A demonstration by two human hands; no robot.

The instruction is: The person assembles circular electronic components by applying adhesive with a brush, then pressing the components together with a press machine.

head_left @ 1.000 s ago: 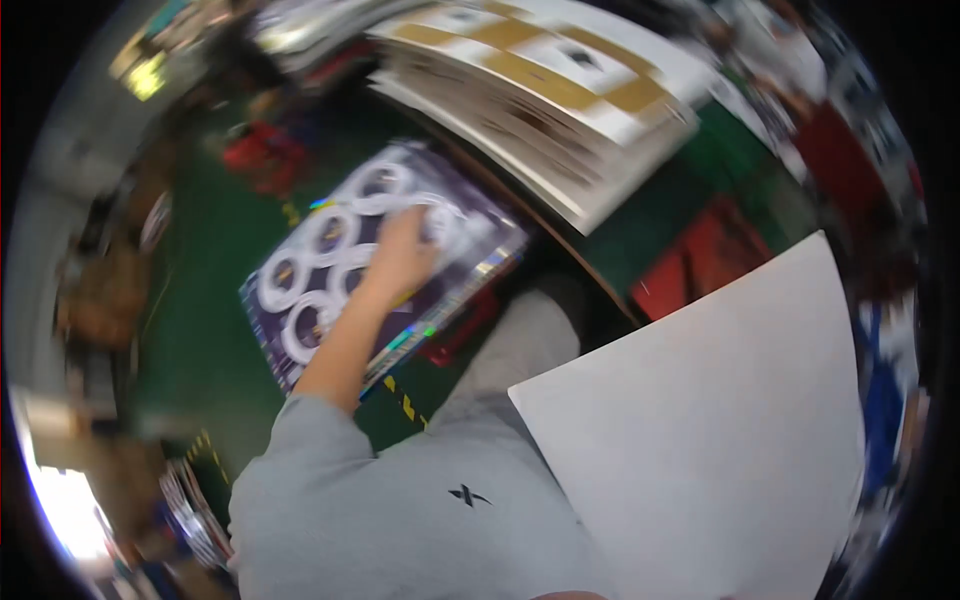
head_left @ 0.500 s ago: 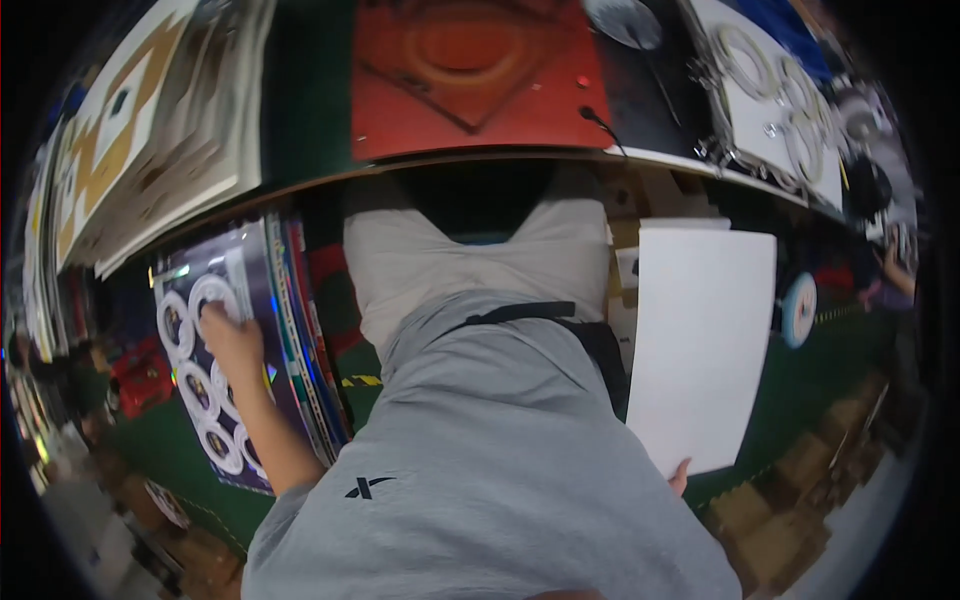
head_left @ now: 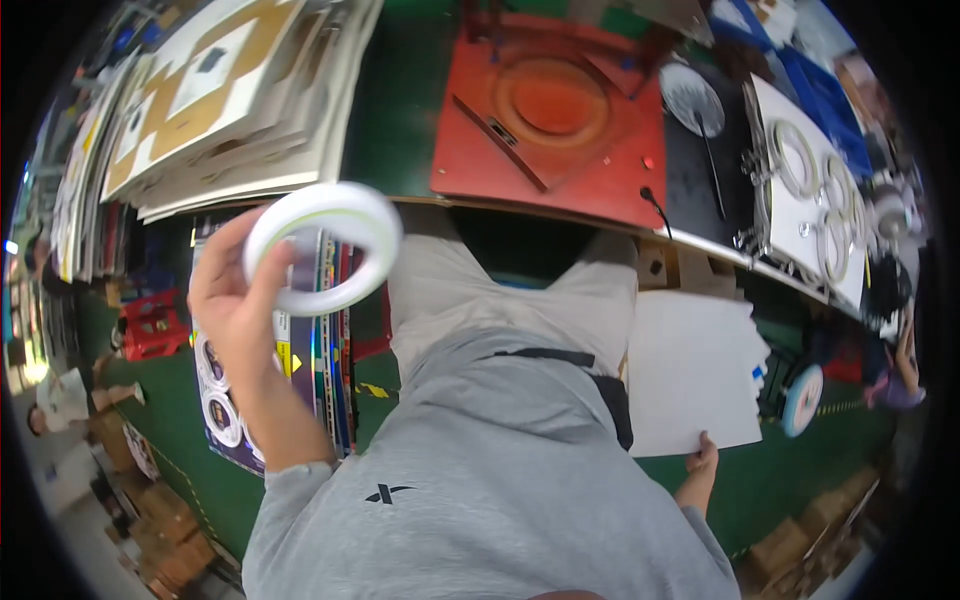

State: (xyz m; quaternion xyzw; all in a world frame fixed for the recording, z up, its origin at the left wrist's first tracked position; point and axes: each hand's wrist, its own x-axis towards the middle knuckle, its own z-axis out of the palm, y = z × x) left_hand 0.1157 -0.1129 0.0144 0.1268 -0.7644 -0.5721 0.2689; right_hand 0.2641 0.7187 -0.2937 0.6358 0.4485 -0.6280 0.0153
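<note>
My left hand [head_left: 228,300] is raised at the left near the table edge, its thumb and fingers closed on a thick white ring [head_left: 376,240] with a thin pale green line around its inside. Below it stands a purple printed board [head_left: 285,420] carrying several white rings [head_left: 222,415], partly hidden by my forearm. At the lower right my right hand [head_left: 704,456] grips the near edge of a large white sheet [head_left: 685,365]. My thumb lies on top of it, and the other fingers are mostly hidden.
A red panel [head_left: 455,150] with a round recess lies on the table ahead. Stacked white and brown boards [head_left: 290,110] stand far left. At the right are a clear round disc [head_left: 690,95] and a white clamped board [head_left: 785,225] with rings. A red stool [head_left: 155,325] stands left.
My left hand has risen from the purple board, up and to the right, with one white ring in it. The white sheet at my right has lowered and tilted; my view has shifted.
</note>
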